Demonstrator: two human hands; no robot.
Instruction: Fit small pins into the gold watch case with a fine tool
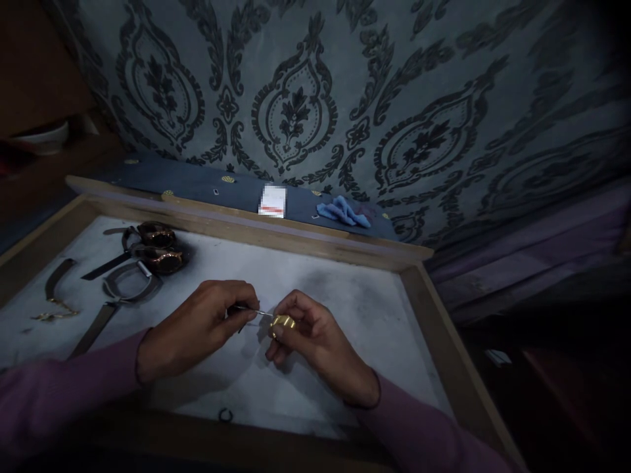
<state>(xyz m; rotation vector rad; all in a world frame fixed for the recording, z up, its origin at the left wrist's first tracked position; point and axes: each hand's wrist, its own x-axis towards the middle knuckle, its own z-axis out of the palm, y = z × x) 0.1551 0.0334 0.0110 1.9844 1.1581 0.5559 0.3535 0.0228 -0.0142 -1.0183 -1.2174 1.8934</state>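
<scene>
My left hand [207,325] is closed in a pinch on a thin metal screwdriver-like tool [265,313], whose shaft points right. Its tip meets the edge of a small shiny gold watch case [284,323]. My right hand [320,341] grips that gold piece between thumb and fingers, which hide part of it. Both hands are above the white surface [231,263] of a wood-framed tray. Whether a strap is attached to the gold piece, I cannot tell.
Watches with dark straps [160,246] lie at the tray's left, beside a grey strap [131,282] and a gold chain [59,312]. Near the front edge is a small dark ring [225,414]. Beyond the raised wooden rim [246,220] rest a white card [273,200] and a blue cloth [344,211].
</scene>
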